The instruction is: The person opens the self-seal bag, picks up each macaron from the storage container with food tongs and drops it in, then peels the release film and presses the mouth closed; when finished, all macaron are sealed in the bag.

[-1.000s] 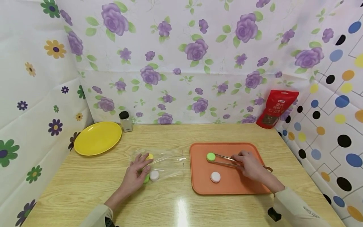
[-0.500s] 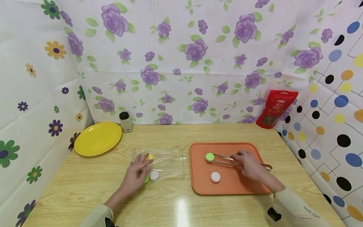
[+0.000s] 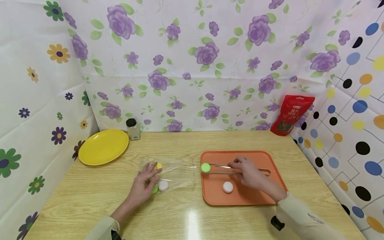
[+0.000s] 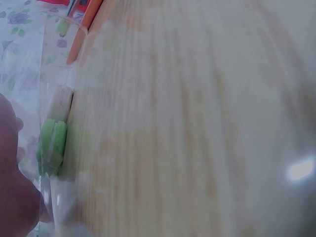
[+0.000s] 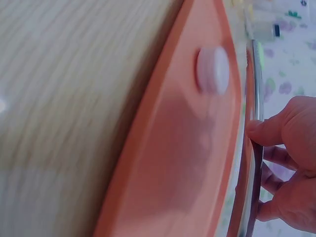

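Note:
My right hand (image 3: 247, 173) grips metal tongs (image 3: 220, 173), whose tips pinch a bright green macaron (image 3: 205, 167) over the left rim of the orange tray (image 3: 249, 197). A whitish macaron (image 3: 227, 187) lies on the tray; in the right wrist view, thumb and fingers close round the tongs (image 5: 257, 74). Fingers spread, my left hand (image 3: 144, 185) rests on a clear plastic bag (image 3: 180, 175), whose right end faces the tray. Inside the bag are a yellow macaron (image 3: 159, 165), a white macaron (image 3: 163, 185) and a green macaron (image 4: 52, 148), partly hidden by the hand in the head view.
A yellow oval plate (image 3: 103, 146) stands at the back left, with a black-lidded jar (image 3: 133, 130) beside it. At the back right a red snack pouch (image 3: 292, 115) leans on the wall. Patterned cloth (image 3: 180, 83) encloses the wooden table (image 3: 168, 216) on three sides.
My right hand has carried the tongs and green macaron leftward across the tray to its left rim. The left hand and the bag have stayed where they were.

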`<state>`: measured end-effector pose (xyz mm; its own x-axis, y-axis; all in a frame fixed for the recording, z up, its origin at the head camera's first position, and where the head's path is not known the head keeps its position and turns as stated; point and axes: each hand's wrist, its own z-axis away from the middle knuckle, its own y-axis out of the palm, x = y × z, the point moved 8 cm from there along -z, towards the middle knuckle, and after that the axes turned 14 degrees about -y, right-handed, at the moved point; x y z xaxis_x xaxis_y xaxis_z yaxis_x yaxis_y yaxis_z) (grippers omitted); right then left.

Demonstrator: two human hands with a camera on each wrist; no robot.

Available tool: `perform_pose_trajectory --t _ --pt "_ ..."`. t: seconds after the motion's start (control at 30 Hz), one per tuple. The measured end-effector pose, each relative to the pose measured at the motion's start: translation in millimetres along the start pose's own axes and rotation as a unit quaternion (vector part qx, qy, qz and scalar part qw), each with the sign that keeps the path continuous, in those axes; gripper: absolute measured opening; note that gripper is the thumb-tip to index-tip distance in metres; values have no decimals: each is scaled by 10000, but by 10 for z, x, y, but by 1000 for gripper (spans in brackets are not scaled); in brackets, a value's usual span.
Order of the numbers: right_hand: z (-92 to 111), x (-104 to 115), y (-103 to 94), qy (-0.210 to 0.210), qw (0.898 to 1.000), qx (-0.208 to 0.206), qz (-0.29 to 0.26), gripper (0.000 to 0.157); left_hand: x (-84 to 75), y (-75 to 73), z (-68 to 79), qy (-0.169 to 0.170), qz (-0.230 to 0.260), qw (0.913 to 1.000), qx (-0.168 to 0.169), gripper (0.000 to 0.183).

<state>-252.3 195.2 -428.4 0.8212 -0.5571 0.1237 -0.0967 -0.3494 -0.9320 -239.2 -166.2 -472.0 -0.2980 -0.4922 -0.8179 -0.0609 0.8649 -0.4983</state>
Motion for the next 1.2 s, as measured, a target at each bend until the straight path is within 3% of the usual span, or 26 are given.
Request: perform_pose_trajectory --t 0.23,0.43,0.87,1.2 --pt "-380 245 156 -355 9984 207 -383 36 16 -5 6 -14 -5 10000 -17 27" --pt "-699 448 333 -861 9954 327 -245 36 27 1 9 -25 10 10000 -38 26" --pt "-1135 629 617 -642 9955 624 -319 35 -10 -11 8 -63 30 10000 -5 26" --pt "-1206 652 778 -165 9934 1053 -431 37 -22 -5 13 -52 71 10000 7 27"
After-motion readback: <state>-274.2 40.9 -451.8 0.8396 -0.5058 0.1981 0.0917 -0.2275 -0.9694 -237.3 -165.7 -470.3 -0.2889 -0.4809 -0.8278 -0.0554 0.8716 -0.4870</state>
